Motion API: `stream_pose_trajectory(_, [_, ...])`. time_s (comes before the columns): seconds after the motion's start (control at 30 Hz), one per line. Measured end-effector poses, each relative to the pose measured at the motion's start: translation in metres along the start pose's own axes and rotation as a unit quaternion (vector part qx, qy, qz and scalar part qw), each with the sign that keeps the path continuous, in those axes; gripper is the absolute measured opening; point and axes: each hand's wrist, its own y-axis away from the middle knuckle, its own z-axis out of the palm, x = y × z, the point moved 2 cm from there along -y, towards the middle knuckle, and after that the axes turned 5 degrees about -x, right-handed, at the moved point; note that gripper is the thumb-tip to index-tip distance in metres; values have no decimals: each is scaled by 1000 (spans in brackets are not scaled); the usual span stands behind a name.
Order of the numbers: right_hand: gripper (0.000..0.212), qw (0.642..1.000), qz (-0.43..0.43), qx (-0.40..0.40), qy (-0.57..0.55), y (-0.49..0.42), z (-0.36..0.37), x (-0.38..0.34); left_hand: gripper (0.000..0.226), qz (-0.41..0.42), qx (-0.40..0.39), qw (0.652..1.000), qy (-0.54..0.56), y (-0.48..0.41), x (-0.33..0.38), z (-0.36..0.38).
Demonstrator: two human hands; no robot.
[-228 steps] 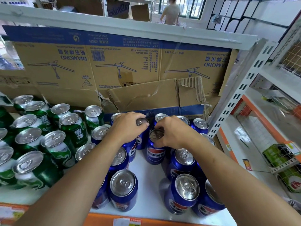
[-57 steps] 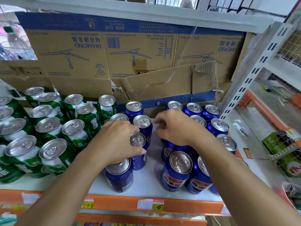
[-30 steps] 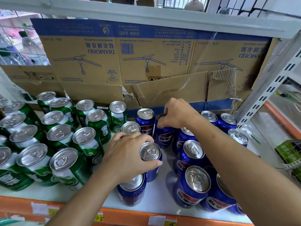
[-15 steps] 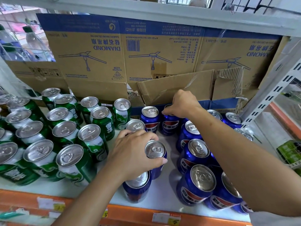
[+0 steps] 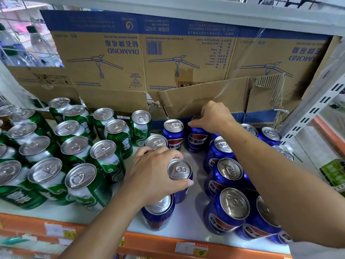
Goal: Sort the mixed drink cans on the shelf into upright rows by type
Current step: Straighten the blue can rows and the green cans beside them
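Note:
Several green cans (image 5: 104, 161) stand upright in rows on the left of the white shelf (image 5: 188, 221). Several blue cola cans (image 5: 227, 210) stand upright on the right. My left hand (image 5: 155, 174) grips a blue can (image 5: 180, 173) in the middle column, fingers and thumb wrapped round its top; another blue can (image 5: 158, 214) stands just in front of it. My right hand (image 5: 212, 118) holds the rim of a blue can (image 5: 196, 141) standing at the back, beside another blue can (image 5: 173, 133).
Flattened cardboard boxes (image 5: 168, 68) line the back of the shelf. An upper shelf board (image 5: 186, 8) runs overhead. A perforated white upright (image 5: 317, 109) bounds the right side. The orange front edge (image 5: 168, 245) carries price tags. Bottles (image 5: 28, 47) stand at upper left.
My right hand has reached further back and set its blue can next to the rear blue can. My left hand has stayed on the middle blue can.

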Motion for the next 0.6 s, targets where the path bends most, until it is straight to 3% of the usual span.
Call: stream_pose_trajectory(0.6, [39,1000,-7,-7,-19,-1,-1,4,55,-3,-1,1000,9,1,1,0])
